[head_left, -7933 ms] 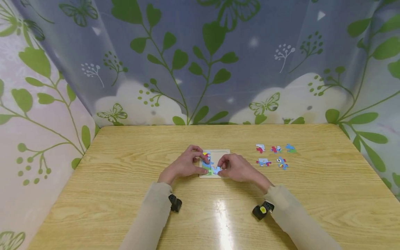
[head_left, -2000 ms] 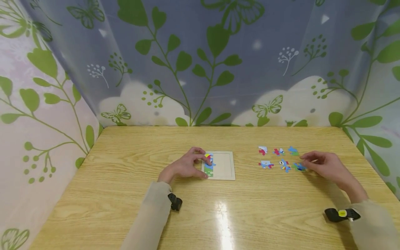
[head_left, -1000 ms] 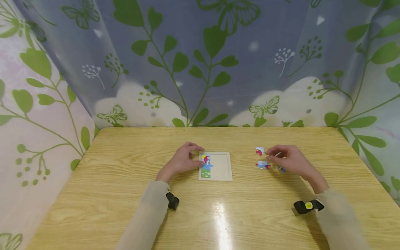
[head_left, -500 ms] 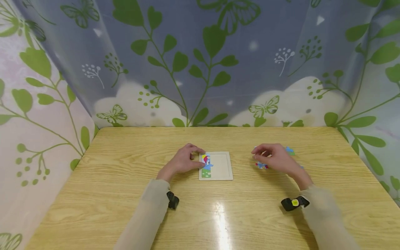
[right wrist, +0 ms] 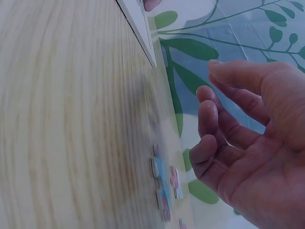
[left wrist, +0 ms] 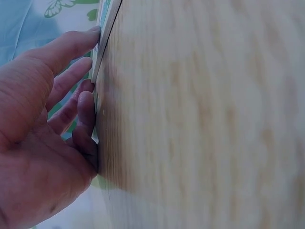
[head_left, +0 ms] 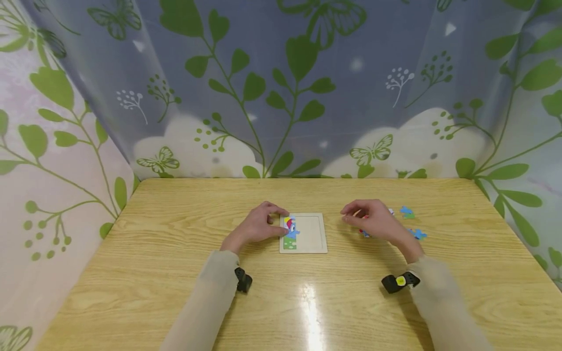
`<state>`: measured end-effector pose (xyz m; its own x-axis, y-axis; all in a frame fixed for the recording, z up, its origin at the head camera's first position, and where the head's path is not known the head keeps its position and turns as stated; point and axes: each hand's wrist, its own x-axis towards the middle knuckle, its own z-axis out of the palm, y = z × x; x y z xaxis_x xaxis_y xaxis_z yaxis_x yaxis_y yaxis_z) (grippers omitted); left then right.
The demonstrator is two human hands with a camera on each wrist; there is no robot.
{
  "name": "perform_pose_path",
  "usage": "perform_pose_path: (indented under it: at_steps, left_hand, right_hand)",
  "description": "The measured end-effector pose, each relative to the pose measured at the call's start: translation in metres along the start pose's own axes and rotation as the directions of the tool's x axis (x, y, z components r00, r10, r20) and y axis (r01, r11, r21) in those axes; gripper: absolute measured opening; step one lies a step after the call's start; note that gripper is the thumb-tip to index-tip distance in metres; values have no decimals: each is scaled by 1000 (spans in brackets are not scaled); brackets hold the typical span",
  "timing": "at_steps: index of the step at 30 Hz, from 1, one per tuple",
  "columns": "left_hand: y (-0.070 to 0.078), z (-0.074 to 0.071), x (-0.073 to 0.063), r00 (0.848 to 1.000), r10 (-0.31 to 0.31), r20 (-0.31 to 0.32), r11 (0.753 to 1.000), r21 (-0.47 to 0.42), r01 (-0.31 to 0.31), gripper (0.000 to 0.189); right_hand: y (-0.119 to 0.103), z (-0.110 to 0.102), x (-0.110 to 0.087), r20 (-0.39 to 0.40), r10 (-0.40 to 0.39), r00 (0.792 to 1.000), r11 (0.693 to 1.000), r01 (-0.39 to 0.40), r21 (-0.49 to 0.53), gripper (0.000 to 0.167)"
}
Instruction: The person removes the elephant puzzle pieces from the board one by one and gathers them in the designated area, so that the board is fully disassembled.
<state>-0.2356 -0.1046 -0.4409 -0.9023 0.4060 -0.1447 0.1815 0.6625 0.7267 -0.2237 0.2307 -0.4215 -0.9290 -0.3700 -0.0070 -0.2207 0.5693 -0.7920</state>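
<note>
A shallow square puzzle tray point(head_left: 311, 234) lies on the table. Along its left side a joined strip of jigsaw pieces point(head_left: 290, 243) shows a blue figure above green. My left hand point(head_left: 258, 225) rests at the tray's left rim, thumb and forefinger spread and touching the edge near the top-left corner. Right of the tray my right hand point(head_left: 373, 220) hovers above the table, fingers loosely bent; in the right wrist view nothing shows between its thumb and fingertips. Beneath and beyond it lie loose jigsaw pieces, including a blue-green one point(head_left: 407, 212) and another blue one point(head_left: 417, 234). Others are partly hidden.
The wood-grain table point(head_left: 184, 204) runs back to a patterned curtain point(head_left: 246, 97) with leaves and butterflies. Dark cameras are strapped on both wrists. A bright reflection point(head_left: 312, 312) falls on the front of the table.
Earlier my right hand placed a blue piece in the tray; two seconds ago that piece lay among the loose ones. Since then my right hand has moved left over them, while my left stayed.
</note>
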Motion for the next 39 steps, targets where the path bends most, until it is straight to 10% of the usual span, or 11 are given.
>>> perform_pose_path:
  at_steps: [39]
  left_hand:
    - [-3,-2,4,999,-47,-6,999,-13,47,50]
  right_hand:
    - [-36,68,54,110,-74,991,997,76,-8,13]
